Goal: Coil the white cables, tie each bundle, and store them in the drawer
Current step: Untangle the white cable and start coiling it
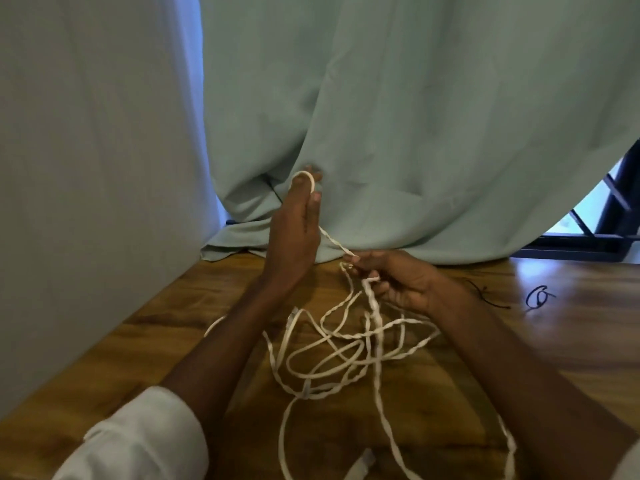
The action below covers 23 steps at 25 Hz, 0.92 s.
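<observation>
Left hand (294,233) upright mid-frame, fingers straight, white cable (337,351) looped over fingertips; right hand (398,282) (lower right) pinches the strand running diagonally between.

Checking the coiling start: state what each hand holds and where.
Left hand, fingers straight, carries a loop of the thin white cable over its fingertips. Right hand pinches the same cable just below that loop.

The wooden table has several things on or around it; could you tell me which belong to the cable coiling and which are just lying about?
In use:
white cable
left hand, cable looped over fingertips
right hand, pinching cable

Lying about:
dark tie
black string
green curtain
</observation>
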### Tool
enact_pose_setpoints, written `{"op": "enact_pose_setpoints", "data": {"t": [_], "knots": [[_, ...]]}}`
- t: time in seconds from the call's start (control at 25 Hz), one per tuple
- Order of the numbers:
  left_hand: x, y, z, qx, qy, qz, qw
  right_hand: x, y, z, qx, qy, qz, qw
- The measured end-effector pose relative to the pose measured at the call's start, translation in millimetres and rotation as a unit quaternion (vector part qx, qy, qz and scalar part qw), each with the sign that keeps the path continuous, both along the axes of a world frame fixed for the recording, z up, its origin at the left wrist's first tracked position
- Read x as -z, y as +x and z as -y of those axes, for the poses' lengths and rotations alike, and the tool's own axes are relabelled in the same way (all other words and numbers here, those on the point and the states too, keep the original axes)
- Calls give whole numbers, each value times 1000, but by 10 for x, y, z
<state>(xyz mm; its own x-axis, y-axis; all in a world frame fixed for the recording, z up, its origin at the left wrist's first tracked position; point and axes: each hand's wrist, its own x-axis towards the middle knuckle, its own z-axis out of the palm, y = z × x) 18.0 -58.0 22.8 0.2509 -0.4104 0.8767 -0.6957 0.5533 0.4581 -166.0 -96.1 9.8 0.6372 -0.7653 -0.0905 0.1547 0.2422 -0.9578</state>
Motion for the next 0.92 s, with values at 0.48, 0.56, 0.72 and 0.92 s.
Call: {"op": "enact_pose_setpoints", "data": {"t": [0.48,0.56,0.72,0.92], "knots": [[36,-55,221,158,222,107,956,-21,-533,258,-249,14,96,964],[46,-60,225,142,240,88,956,-55,-571,246,-179,33,178,967],[147,89,300,-124,149,100,976,-407,-829,216,15,-102,148,984],[82,355,368,-211,242,-13,947,-1113,-1764,150,339,-289,194,874]]}}
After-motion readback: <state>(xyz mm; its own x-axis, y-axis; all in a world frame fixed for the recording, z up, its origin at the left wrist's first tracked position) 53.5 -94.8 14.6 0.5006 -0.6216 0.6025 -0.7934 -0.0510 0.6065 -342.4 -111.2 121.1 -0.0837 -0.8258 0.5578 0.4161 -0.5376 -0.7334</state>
